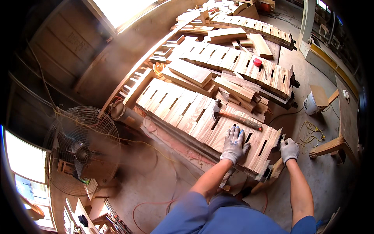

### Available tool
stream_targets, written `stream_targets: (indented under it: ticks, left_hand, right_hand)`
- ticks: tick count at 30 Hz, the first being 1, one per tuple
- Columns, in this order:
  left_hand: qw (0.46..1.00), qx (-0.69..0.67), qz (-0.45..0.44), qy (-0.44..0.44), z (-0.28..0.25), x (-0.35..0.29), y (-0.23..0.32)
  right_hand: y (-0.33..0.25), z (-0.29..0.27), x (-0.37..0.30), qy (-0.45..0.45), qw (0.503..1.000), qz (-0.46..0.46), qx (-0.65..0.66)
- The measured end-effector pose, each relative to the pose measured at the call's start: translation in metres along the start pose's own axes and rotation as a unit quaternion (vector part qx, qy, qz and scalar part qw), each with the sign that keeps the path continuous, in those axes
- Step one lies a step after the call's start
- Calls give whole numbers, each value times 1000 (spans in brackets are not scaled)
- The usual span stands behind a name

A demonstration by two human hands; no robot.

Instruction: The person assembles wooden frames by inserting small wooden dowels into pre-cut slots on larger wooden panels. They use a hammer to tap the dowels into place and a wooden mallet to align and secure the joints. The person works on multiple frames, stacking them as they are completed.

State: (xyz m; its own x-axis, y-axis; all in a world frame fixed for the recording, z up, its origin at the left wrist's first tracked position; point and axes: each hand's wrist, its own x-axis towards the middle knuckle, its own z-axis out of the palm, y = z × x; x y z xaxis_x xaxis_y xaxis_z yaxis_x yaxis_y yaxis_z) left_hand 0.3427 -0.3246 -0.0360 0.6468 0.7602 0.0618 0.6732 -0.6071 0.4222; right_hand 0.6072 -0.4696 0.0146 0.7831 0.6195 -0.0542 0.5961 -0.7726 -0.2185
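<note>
My left hand [233, 145], in a grey work glove with blue fingertips, lies flat with its fingers stretched on a slotted wooden panel [191, 120]. Just beyond those fingers a claw hammer [239, 120] rests on the panel, its head pointing left. My right hand [289, 149], gloved alike, is closed beside the panel's right end, near a dark metal fitting [268, 172]. What its curled fingers hold, if anything, is hidden. Loose boards [237, 91] lie heaped along the panel's far side.
Behind stands a second slotted panel [218, 56] with a red round object [257, 62] on it. A large wire-guarded fan [83, 150] is at left. To the right are a white bucket [312, 103], a yellow cord [310, 132] and a wooden stand [346, 121].
</note>
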Motion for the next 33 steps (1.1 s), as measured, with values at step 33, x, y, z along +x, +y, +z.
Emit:
stream_targets:
  ticks: [33]
  left_hand:
    - [1000, 11, 1, -6, -1, -1, 0]
  right_hand:
    - [4, 3, 0, 22, 999, -23, -1]
